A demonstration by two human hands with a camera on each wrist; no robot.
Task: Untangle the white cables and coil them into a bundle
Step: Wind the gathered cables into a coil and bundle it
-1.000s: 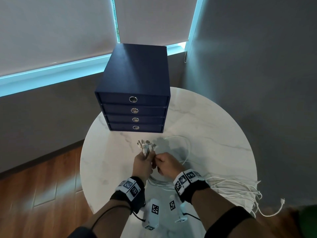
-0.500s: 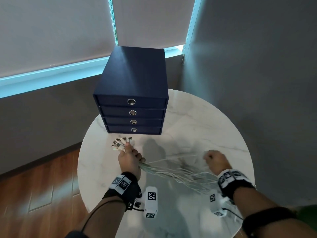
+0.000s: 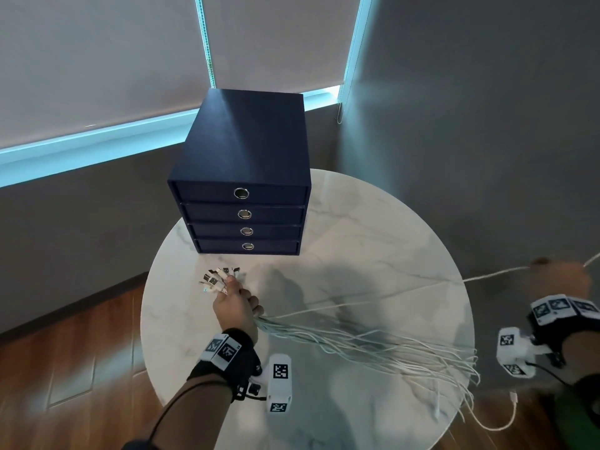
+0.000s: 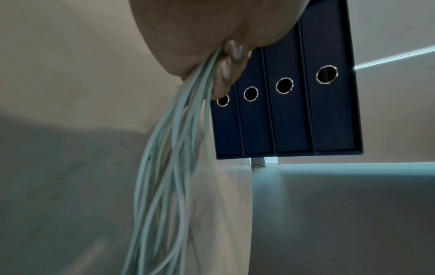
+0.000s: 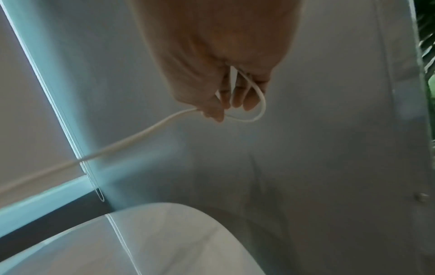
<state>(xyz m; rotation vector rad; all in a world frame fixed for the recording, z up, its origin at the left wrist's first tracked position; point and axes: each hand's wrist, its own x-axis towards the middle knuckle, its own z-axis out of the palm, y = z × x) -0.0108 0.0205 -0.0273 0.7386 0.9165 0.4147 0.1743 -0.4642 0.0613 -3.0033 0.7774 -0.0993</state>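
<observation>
Several white cables (image 3: pixel 373 344) fan out across the round marble table (image 3: pixel 373 228) toward its right edge, their tails hanging over it. My left hand (image 3: pixel 235 303) grips them in a bunch near one end, the plugs (image 3: pixel 218 278) sticking out above the fist. The left wrist view shows the cables (image 4: pixel 169 148) trailing down from the curled fingers (image 4: pixel 231 55). My right hand (image 3: pixel 560 279) is out past the table's right edge and pinches one single cable (image 3: pixel 406 292), pulled taut away from the bunch. In the right wrist view this cable (image 5: pixel 141 133) loops through the fingers (image 5: pixel 237 93).
A dark blue box with four drawers (image 3: pixel 242 196) stands at the back of the table, just beyond my left hand. A grey wall (image 3: pixel 487 125) is close on the right. Wooden floor (image 3: pixel 65 352) lies to the left. One cable end (image 3: pixel 513 396) dangles off the front right edge.
My right hand has swept far to the right, from beside the left hand to beyond the table edge, drawing one cable out straight. The left hand has kept its grip on the bunch.
</observation>
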